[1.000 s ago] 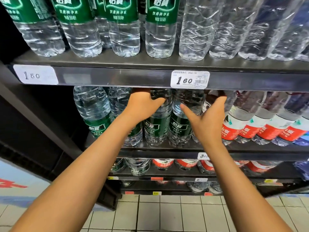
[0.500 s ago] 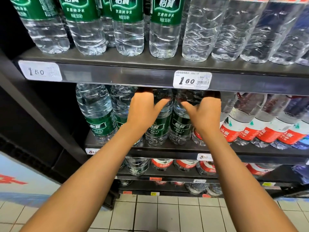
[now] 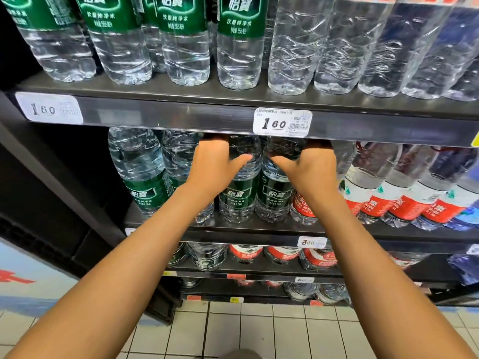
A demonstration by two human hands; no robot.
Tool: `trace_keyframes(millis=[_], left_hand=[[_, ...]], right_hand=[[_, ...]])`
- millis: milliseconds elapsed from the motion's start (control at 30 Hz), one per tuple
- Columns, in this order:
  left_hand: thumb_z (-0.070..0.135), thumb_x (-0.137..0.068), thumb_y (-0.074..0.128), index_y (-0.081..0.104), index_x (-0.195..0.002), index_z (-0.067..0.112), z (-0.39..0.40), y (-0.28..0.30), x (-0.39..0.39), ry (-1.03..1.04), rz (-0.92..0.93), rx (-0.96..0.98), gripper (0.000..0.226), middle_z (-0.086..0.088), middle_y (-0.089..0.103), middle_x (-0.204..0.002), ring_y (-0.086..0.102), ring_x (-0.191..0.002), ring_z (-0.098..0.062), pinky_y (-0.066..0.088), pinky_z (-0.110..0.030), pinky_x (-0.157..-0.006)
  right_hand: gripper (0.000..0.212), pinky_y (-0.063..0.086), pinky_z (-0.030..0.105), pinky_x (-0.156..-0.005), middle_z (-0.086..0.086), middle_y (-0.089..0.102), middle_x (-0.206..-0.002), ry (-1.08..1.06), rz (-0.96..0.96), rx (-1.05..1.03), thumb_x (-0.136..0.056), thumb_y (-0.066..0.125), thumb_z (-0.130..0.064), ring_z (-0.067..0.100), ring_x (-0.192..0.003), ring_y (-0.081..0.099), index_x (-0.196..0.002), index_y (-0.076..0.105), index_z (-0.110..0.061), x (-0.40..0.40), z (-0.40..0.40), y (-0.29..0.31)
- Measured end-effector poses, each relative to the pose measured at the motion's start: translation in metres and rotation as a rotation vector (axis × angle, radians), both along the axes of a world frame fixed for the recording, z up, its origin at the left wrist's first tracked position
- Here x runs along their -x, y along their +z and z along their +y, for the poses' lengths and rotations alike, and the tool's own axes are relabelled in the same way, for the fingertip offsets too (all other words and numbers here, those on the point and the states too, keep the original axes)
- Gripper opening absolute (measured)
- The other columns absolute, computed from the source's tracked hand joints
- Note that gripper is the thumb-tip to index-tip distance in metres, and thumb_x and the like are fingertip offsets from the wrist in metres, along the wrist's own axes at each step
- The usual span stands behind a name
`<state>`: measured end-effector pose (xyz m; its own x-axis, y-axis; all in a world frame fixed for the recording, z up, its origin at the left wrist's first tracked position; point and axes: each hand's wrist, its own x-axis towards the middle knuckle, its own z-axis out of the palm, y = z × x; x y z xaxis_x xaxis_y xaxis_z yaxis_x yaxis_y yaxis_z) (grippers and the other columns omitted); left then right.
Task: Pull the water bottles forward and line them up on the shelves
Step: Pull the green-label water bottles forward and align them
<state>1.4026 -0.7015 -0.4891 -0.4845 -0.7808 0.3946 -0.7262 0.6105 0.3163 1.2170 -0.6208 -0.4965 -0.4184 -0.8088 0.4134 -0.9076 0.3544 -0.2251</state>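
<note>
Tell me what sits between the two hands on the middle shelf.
Head view: two green-label bottles stand between the left hand and right hand.

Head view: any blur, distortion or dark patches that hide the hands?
Head view: sharp in the middle; wide-angle bending at the edges; fingertips of the left hand and right hand vanish into shadow under the dark metal shelf edge; right-side red-labelled clear plastic bottles look smeared.

White characters 怡寶 are printed on the green bottle labels (image 3: 239, 18) of the top shelf, with 555 in smaller print beneath. The same 怡寶 is shown on the darker labels (image 3: 275, 194) at centre. "1.60" is written on a white price tag (image 3: 282, 123) at one o'clock and another (image 3: 49, 109) at ten o'clock. "SPRING" is partly legible on red labels (image 3: 302, 204) at three o'clock.
</note>
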Motion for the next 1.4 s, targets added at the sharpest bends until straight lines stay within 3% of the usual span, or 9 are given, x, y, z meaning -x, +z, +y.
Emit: trace_keyframes(millis=[167, 333, 600, 967, 1200, 1300, 1400], left_hand=[[0.049, -0.087, 0.065, 0.019, -0.048, 0.017, -0.001, -0.002, 0.000, -0.014, 0.049, -0.064, 0.069, 0.003, 0.017, -0.041, 0.016, -0.038, -0.012, 0.016, -0.025, -0.042], [0.049, -0.088, 0.065, 0.018, -0.048, 0.018, -0.003, 0.000, -0.003, -0.008, 0.019, -0.066, 0.069, 0.003, 0.016, -0.041, 0.015, -0.038, -0.012, 0.014, -0.025, -0.042], [0.050, -0.087, 0.066, 0.020, -0.047, 0.017, -0.002, -0.002, 0.000, -0.003, 0.038, -0.066, 0.069, 0.003, 0.018, -0.040, 0.017, -0.037, -0.012, 0.016, -0.024, -0.040], [0.054, -0.085, 0.065, 0.020, -0.046, 0.017, -0.001, -0.004, 0.000, 0.008, 0.046, -0.055, 0.070, 0.002, 0.019, -0.038, 0.016, -0.036, -0.013, 0.020, -0.025, -0.040], [0.052, -0.084, 0.067, 0.017, -0.048, 0.018, 0.004, -0.006, 0.000, 0.025, 0.120, -0.061, 0.071, 0.004, 0.017, -0.038, 0.017, -0.037, -0.013, 0.016, -0.025, -0.042], [0.045, -0.085, 0.070, 0.023, -0.057, 0.018, 0.011, -0.016, -0.001, 0.073, 0.246, -0.077, 0.061, 0.003, 0.028, -0.053, 0.027, -0.055, -0.015, 0.017, -0.025, -0.049], [0.038, -0.086, 0.070, 0.045, -0.082, 0.013, 0.025, -0.030, -0.006, 0.083, 0.432, -0.050, 0.035, 0.002, 0.043, -0.077, 0.036, -0.077, -0.013, 0.029, -0.023, -0.062]], right_hand=[[0.076, 0.021, 0.028, -0.042, -0.002, 0.020, -0.034, 0.011, -0.034, 0.037, -0.079, 0.072, -0.054, 0.016, -0.037, 0.023, -0.039, 0.022, -0.012, -0.006, 0.006, 0.006], [0.077, 0.016, 0.026, -0.040, -0.003, 0.016, -0.036, 0.023, -0.053, 0.024, -0.077, 0.072, -0.054, 0.013, -0.037, 0.016, -0.041, 0.018, -0.014, -0.009, 0.008, 0.013], [0.075, 0.014, 0.025, -0.040, -0.004, 0.021, -0.036, 0.028, -0.002, -0.021, -0.078, 0.067, -0.062, 0.011, -0.035, 0.021, -0.041, 0.022, -0.015, -0.004, 0.008, 0.012], [0.069, 0.031, 0.027, -0.044, 0.003, 0.038, -0.041, 0.038, -0.052, 0.051, -0.079, 0.066, -0.063, 0.020, -0.040, 0.042, -0.045, 0.032, -0.013, -0.002, 0.008, 0.002], [0.070, 0.026, 0.032, -0.054, 0.004, 0.034, -0.051, 0.006, -0.138, 0.159, -0.079, 0.063, -0.066, 0.024, -0.055, 0.035, -0.052, 0.027, -0.013, -0.004, 0.012, -0.012], [0.062, 0.028, 0.030, -0.058, 0.004, 0.041, -0.063, 0.003, -0.255, 0.206, -0.079, 0.065, -0.064, 0.022, -0.065, 0.038, -0.061, 0.032, -0.014, -0.005, 0.014, -0.020], [0.050, 0.027, 0.021, -0.064, 0.004, 0.047, -0.080, -0.010, -0.330, 0.304, -0.079, 0.074, -0.052, 0.017, -0.077, 0.042, -0.077, 0.047, -0.009, -0.003, 0.023, -0.025]])
